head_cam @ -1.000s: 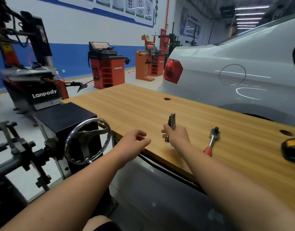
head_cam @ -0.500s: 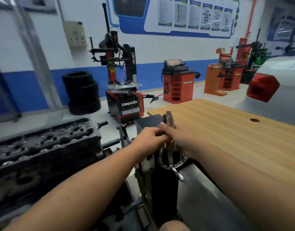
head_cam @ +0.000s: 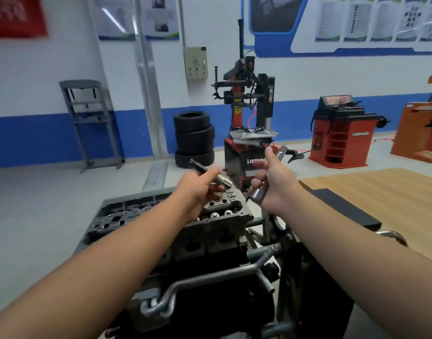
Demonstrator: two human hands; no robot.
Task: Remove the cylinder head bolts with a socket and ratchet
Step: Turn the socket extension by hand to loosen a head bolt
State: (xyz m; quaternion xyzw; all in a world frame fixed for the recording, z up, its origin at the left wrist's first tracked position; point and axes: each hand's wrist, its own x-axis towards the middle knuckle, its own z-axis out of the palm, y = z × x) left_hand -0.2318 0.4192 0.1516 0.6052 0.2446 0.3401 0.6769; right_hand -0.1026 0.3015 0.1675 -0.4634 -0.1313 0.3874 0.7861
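Note:
A dark cylinder head (head_cam: 127,216) sits on an engine mounted on a stand in front of me, its top face full of bores and holes. My left hand (head_cam: 200,189) pinches a long bit socket (head_cam: 210,173) with a dark splined tip, held level above the head's right end. My right hand (head_cam: 273,189) grips a shiny metal socket piece (head_cam: 257,193), with a second metal end (head_cam: 282,151) sticking up past my thumb. The two hands are apart, a short gap between them.
The wooden workbench (head_cam: 381,194) lies to my right with a black block (head_cam: 342,211) at its near corner. A steel hand wheel (head_cam: 391,234) shows beside my right forearm. A tyre changer (head_cam: 249,133), stacked tyres (head_cam: 194,139) and red machines (head_cam: 342,133) stand behind.
I have turned left from the workbench to the engine. The two metal pieces that my hands held together half a second ago are now separated, one in each hand.

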